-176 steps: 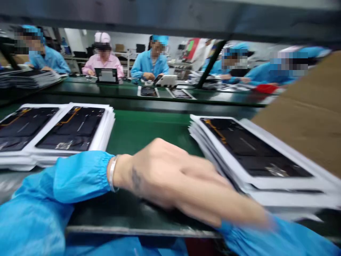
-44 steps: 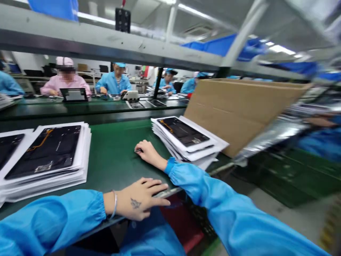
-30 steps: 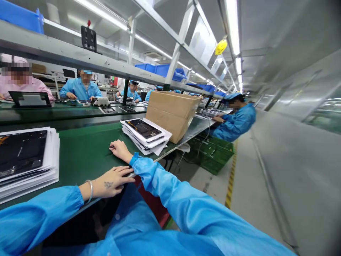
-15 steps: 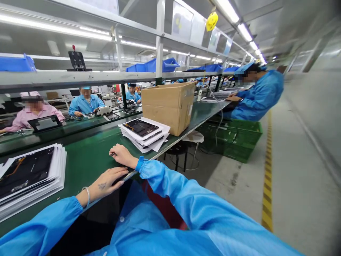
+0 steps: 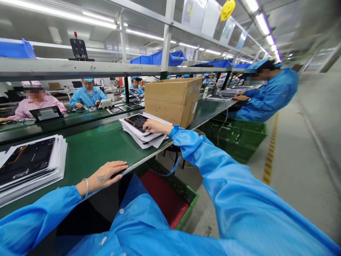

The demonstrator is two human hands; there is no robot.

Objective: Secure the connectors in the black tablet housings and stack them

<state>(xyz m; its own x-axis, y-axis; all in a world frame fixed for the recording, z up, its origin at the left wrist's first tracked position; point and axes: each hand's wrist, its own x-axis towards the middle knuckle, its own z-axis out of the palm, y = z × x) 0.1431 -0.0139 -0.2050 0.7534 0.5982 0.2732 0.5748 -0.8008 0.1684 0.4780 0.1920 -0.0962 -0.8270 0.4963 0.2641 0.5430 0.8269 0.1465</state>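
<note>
My left hand lies flat on the front edge of the green bench, palm down, fingers stretched out and nothing gripped. My right hand is at the right end of a black tablet-like panel with an orange ribbon cable. That panel lies on a stack of white sheets. The right fingers are curled together, a small dark thing showing at their tips, too small to name. Another black panel with an orange cable tops a taller stack of sheets at the left.
A cardboard box stands behind the right stack. A green crate with a red bottom is below the bench edge, beside a coiled blue cord. Co-workers sit across the bench, and another person sits farther along at the right.
My right hand has moved forward and right, from above the bench near my left hand to the panel on the right stack. My left hand stays on the edge. The view has shifted slightly.
</note>
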